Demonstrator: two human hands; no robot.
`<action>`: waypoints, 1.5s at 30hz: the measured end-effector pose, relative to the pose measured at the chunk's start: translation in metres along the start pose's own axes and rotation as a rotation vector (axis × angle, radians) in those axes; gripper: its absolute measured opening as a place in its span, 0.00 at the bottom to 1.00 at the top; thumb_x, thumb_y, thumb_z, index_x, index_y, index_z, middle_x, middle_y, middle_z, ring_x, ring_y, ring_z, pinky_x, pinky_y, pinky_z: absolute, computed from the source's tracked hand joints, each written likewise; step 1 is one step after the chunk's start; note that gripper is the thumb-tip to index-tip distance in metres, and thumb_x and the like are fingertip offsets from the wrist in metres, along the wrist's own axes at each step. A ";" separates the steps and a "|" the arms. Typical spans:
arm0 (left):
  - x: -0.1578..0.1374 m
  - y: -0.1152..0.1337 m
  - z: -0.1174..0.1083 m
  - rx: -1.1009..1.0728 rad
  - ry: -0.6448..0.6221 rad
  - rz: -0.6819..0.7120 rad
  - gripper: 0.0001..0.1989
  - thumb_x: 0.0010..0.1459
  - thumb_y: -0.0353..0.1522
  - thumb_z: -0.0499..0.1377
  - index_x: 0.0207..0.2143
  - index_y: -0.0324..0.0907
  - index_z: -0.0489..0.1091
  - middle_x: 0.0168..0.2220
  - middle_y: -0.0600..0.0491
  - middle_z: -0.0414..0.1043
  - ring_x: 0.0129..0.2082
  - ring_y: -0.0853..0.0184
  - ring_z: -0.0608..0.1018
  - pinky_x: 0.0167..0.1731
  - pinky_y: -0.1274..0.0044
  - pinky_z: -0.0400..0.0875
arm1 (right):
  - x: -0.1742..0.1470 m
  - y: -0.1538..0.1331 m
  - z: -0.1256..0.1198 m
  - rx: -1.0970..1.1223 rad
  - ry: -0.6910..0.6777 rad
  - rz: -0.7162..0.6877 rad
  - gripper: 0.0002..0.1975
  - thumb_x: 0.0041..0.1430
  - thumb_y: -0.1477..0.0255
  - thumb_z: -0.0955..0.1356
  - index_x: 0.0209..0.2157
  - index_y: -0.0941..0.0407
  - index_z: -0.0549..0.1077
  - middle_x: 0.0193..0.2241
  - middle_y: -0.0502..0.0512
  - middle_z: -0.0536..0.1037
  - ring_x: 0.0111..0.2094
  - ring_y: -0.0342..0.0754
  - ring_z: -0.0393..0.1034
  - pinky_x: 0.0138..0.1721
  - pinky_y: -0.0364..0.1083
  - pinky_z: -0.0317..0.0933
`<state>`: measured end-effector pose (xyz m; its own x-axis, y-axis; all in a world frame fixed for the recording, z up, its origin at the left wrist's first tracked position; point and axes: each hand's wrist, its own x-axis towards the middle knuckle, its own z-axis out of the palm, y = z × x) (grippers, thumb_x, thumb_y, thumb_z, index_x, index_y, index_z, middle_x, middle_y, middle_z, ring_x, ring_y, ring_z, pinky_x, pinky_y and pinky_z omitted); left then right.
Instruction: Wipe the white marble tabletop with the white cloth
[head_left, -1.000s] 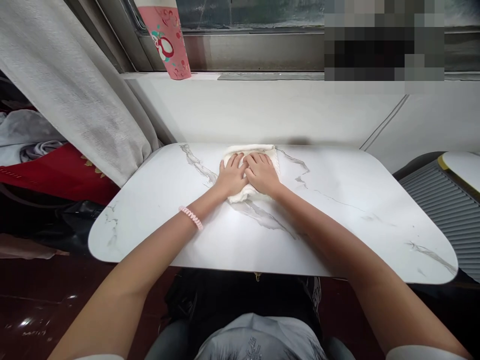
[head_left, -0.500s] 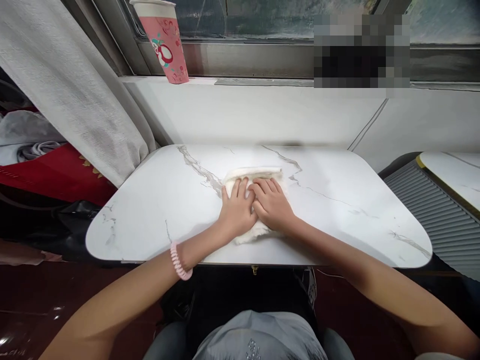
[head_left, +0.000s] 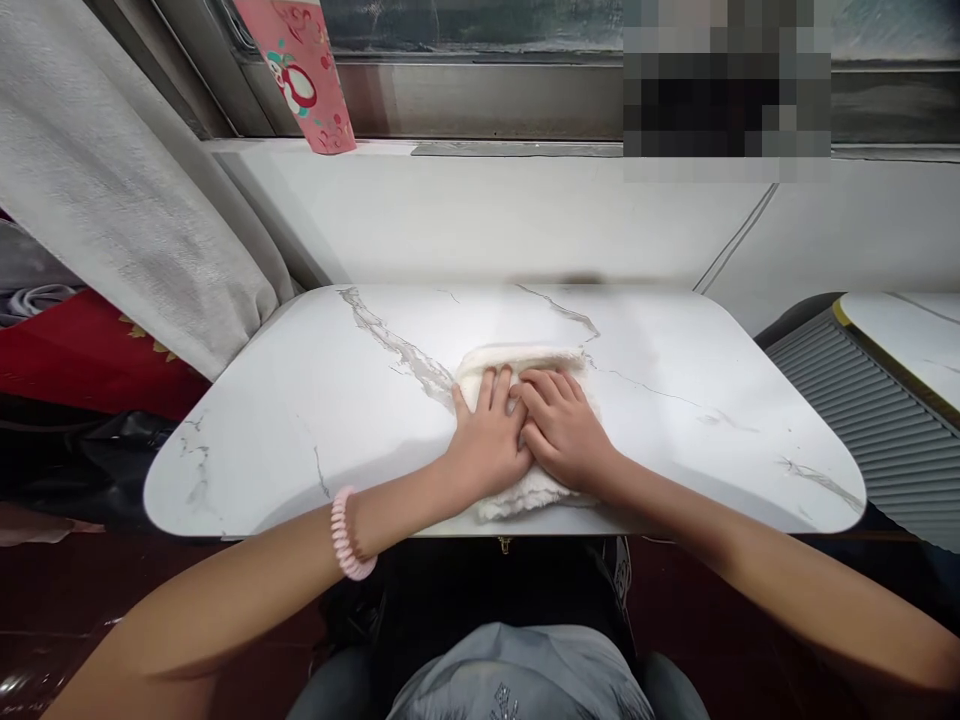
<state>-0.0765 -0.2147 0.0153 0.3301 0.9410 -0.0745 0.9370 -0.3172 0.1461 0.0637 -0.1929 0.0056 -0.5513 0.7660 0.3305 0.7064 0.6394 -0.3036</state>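
A folded white cloth (head_left: 534,492) lies flat on a white, marble-patterned table (head_left: 660,450), a little right of the table's middle and close to its near edge. Fingers spread, my left hand (head_left: 487,440) presses flat on the cloth's left part; a pink coil band (head_left: 346,535) circles that wrist. My right hand (head_left: 566,430) rests on the cloth's right part with its fingers slightly bent. The two hands touch at the thumbs, and neither is wrapped round the cloth. Much of the cloth is hidden beneath them.
A pink paper cup (head_left: 307,85) stands on the window ledge (head_left: 480,149) behind the table. A grey curtain (head_left: 142,170) hangs at the left, near red fabric (head_left: 90,355). To the right are a ribbed grey panel (head_left: 862,420) and another white tabletop (head_left: 907,325).
Both hands and the cloth under them have slid towards the near edge and slightly right. The camera view has shifted a little, so the cup sits higher and farther left.
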 end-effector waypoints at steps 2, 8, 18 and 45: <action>0.017 0.001 -0.001 -0.005 0.009 -0.012 0.30 0.65 0.38 0.45 0.67 0.39 0.49 0.71 0.38 0.38 0.69 0.46 0.44 0.59 0.41 0.43 | 0.011 0.017 0.002 0.021 0.034 -0.009 0.18 0.59 0.73 0.57 0.47 0.57 0.70 0.51 0.63 0.70 0.53 0.57 0.60 0.59 0.57 0.52; 0.078 0.001 -0.003 -0.002 0.082 -0.087 0.28 0.66 0.38 0.42 0.67 0.41 0.50 0.70 0.40 0.42 0.69 0.49 0.46 0.60 0.44 0.46 | 0.053 0.072 0.005 0.080 0.069 -0.004 0.16 0.56 0.75 0.58 0.44 0.55 0.71 0.48 0.60 0.73 0.51 0.56 0.63 0.57 0.55 0.54; 0.188 -0.022 -0.012 -0.005 0.149 -0.009 0.28 0.66 0.42 0.42 0.66 0.43 0.53 0.70 0.44 0.46 0.69 0.54 0.49 0.62 0.49 0.48 | 0.123 0.145 0.008 -0.037 0.069 0.178 0.20 0.58 0.76 0.57 0.49 0.56 0.70 0.50 0.60 0.72 0.52 0.57 0.62 0.56 0.55 0.54; 0.069 0.046 0.009 -0.032 0.091 0.086 0.29 0.67 0.42 0.43 0.66 0.40 0.52 0.70 0.41 0.41 0.69 0.49 0.46 0.60 0.43 0.44 | -0.011 0.074 -0.025 -0.054 0.083 0.098 0.20 0.57 0.75 0.56 0.49 0.58 0.69 0.52 0.62 0.71 0.54 0.57 0.60 0.58 0.57 0.53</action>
<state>-0.0092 -0.1652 0.0085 0.3962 0.9177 0.0293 0.9010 -0.3948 0.1798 0.1332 -0.1557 0.0014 -0.4414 0.8152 0.3749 0.7791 0.5555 -0.2907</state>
